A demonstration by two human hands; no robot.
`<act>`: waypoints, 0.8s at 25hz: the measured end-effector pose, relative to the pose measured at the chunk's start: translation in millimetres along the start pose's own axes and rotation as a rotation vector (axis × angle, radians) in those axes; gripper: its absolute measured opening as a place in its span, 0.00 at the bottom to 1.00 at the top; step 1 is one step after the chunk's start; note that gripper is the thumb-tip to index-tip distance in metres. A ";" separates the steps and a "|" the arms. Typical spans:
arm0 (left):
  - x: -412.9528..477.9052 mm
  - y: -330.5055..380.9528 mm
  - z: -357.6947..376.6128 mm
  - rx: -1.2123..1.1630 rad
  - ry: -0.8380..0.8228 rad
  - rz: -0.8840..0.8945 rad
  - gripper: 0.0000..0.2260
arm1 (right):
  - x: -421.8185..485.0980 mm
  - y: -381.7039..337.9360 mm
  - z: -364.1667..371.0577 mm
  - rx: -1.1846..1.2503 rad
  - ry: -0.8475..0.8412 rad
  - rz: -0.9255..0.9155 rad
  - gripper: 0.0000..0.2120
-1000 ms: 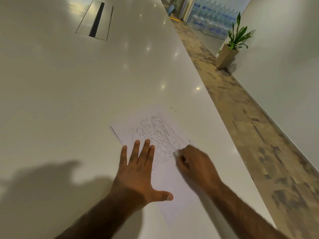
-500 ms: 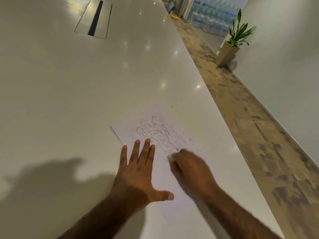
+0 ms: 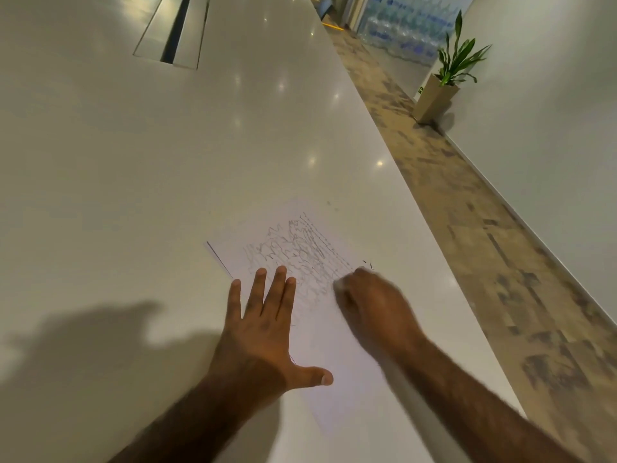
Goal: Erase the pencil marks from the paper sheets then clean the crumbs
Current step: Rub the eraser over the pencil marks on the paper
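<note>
In the head view a paper (image 3: 334,355) lay askew on the white table (image 3: 133,168), lower centre of the frame, close to the table's right edge. Grey pencil marks (image 3: 293,252) covered its upper half; its lower half looked blank. The left hand (image 3: 263,325) lay flat on the paper's left edge, its fingers (image 3: 278,289) straight and close together, pointing up the frame. Its thumb was stretched out to the right, and the little finger reached over the edge onto the table. The right hand (image 3: 370,305), blurred, sat on the paper just right of the left one, at the lower right end of the marks. Its fingers were curled in and pinched a small pale eraser (image 3: 337,285) against the sheet; the blur hid the eraser's shape. A few dark crumbs (image 3: 367,263) lay on the table just above the right hand, off the paper's right edge. The hands' shadow (image 3: 83,332) fell on the table at lower left. At upper left a long hatch (image 3: 173,31) with a dark slot was set into the tabletop. Right of the table ran a mottled brown floor (image 3: 500,255), with a plant (image 3: 457,58) in a tan pot (image 3: 434,101) against the wall (image 3: 551,135) at upper right. Stacked water bottles (image 3: 407,25) showed at the top.
</note>
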State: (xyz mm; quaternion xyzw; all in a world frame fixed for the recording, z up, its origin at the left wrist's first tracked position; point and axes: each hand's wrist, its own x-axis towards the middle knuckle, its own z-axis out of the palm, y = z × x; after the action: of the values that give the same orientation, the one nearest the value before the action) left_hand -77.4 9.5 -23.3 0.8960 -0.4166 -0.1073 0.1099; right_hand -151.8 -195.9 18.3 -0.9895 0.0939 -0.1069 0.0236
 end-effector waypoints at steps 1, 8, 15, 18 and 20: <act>0.0 -0.7 2.5 -0.010 0.024 -0.020 0.64 | 11.0 13.2 -7.2 -0.005 0.041 0.106 0.15; -2.7 0.4 1.0 0.036 0.019 -0.004 0.64 | -27.1 -28.8 14.4 0.038 -0.047 -0.178 0.10; 0.5 -0.4 3.2 -0.023 -0.033 -0.033 0.64 | 8.2 1.8 -10.0 0.052 0.079 0.136 0.16; -0.8 0.0 1.5 0.002 -0.049 -0.037 0.64 | -25.4 -28.0 4.0 0.051 -0.037 -0.108 0.11; 0.4 0.5 0.9 0.022 -0.063 -0.037 0.63 | -15.9 -13.1 7.0 0.008 -0.018 -0.097 0.12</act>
State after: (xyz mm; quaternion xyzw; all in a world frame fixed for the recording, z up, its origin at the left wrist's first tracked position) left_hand -77.8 8.8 -24.1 0.9008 -0.4046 -0.1327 0.0849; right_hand -163.2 -179.8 9.1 -0.9937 0.0453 -0.0995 0.0231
